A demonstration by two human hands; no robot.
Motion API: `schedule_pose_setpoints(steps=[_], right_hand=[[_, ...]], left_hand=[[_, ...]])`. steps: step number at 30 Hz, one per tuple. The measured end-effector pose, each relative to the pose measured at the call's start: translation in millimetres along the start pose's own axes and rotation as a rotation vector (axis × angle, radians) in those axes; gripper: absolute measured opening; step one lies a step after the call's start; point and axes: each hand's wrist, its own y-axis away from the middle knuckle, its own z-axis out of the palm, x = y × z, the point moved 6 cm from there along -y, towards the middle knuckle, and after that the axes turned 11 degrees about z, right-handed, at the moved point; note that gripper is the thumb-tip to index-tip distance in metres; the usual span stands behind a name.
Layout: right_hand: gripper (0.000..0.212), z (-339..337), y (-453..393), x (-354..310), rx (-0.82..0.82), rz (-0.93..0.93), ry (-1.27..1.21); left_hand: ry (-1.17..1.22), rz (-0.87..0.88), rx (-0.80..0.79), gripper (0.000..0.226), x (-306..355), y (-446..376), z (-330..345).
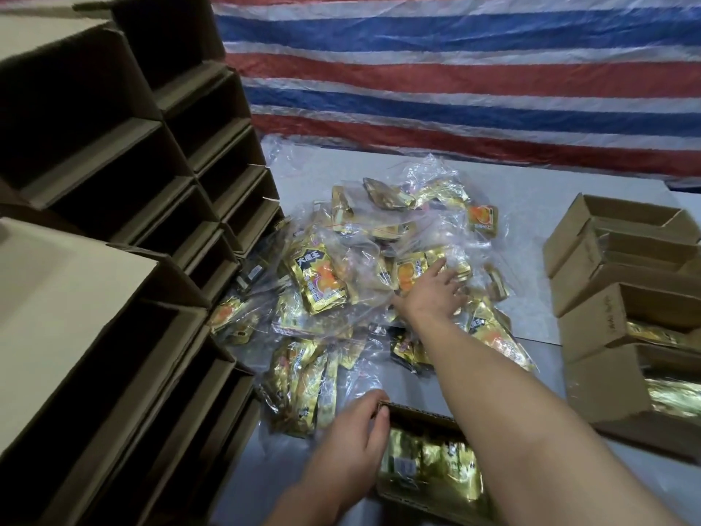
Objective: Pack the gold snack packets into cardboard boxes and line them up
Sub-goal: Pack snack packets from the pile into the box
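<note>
Stacked empty cardboard boxes (pixel 113 206) fill the 9 o'clock side, their open mouths facing the pile, rising in two tiers from 7 o'clock to 11 o'clock. Just beside their lower edge, the heap of gold snack packets (pixel 364 282) spreads across the grey table (pixel 550 206) around the centre, most of them bundled inside clear plastic bags (pixel 379 237). One bundle shows a packet face up with black lettering and an orange picture, at about 10 o'clock from the centre of the heap.

At 6 o'clock the left hand (pixel 351 442) grips the near-left corner of an open cardboard box (pixel 421 415), fingers curled over its rim with the thumb on the inner side. That box holds gold packets standing in a row; its right part is hidden behind the right forearm.

The right arm crosses from 5 o'clock up to the middle, and the right hand (pixel 432 294) lies on top of the heap with fingers spread and fairly straight, palm down on a plastic-wrapped bundle. It clasps nothing that can be made out.

At 3 o'clock a line of open boxes (pixel 591 294) stands side by side, touching one another. The two nearer ones show gold packets inside; the two farther ones show only cardboard.

Behind the table, from 11 to 2 o'clock, hangs a red, white and blue striped tarpaulin (pixel 455 70).
</note>
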Motion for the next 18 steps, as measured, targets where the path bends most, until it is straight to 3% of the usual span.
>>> schedule_pose_setpoints(steps=[5,7,12,16,18], right_hand=[[0.112,-22.3,-5.8,11.5,0.074,-0.044,-0.102],[0.106,-28.1,-5.8,20.8,0.111,-0.042,0.006],[0.109,-18.4,-3.6,23.4,0.102,-0.022,0.098],[0.126,-13.0,-8.0,17.4,0.010,0.038,0.079],[0.114,-17.0,-11.9,21.1,0.013,0.058,0.070]], left_hand=[[-0.014,0.008,-0.033,0.024,4.2,-0.5,-2.7],[-0.028,0.012,-0.037,0.023,5.8,0.6,-3.4],[-0.029,0.016,-0.038,0.019,9.1,2.4,-3.7],[-0.038,0.011,-0.047,0.018,7.4,2.8,-3.1],[-0.039,0.018,-0.035,0.018,8.6,2.0,-2.7]])
